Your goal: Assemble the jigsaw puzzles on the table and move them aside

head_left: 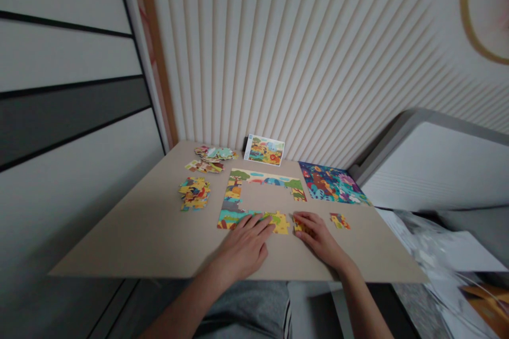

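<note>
A partly joined jigsaw puzzle frame (233, 205) lies on the table, its middle showing bare tabletop. My left hand (247, 238) rests flat on the puzzle's lower edge, fingers stretched out beside yellow joined pieces (281, 222). Just to the right, my right hand (316, 233) has its fingers curled round a yellow puzzle piece (297, 224), which sits a small gap away from the joined edge. Further right lies a separate small group of joined pieces (340, 221). The puzzle's right side ends in a short strip (298, 190).
Piles of loose pieces (194, 193) and stacked pieces (217, 154) lie on the table's left. A picture card (264, 150) leans at the back. A dark blue finished puzzle (332, 184) lies at the right. Plastic wrapping (421, 243) is beyond the table's right edge.
</note>
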Available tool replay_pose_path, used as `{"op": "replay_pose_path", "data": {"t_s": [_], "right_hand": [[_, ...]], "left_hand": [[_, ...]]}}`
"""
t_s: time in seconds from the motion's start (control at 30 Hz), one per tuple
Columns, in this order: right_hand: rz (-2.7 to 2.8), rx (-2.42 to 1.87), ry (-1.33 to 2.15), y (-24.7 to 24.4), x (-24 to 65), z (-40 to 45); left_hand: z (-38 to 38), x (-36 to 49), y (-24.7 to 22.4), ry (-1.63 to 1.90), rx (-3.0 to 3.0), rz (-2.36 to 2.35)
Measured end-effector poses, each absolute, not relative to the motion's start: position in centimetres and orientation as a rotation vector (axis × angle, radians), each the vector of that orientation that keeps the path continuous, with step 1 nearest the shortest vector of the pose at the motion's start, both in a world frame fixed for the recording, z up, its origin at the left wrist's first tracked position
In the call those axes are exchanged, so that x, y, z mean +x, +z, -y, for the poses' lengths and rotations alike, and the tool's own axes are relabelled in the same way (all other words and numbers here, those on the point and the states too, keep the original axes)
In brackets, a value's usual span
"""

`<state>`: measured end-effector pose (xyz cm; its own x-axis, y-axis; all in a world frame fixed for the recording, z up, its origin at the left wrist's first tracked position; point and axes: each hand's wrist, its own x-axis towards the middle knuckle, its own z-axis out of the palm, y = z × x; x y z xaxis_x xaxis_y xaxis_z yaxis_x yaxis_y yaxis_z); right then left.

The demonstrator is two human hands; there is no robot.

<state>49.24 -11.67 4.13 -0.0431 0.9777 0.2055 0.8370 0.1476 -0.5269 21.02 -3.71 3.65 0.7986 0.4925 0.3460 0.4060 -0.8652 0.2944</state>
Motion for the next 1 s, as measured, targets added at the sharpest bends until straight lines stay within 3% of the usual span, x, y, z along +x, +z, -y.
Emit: {"op": "replay_pose_path", "data": {"t_s": [1.0], "right_hand": [[1.982, -1.676, 0.433, 3.8, 48.1, 9.1]], "left_hand": [[3.7, 21.0, 3.7, 0.57, 2.797, -0.716]]}}
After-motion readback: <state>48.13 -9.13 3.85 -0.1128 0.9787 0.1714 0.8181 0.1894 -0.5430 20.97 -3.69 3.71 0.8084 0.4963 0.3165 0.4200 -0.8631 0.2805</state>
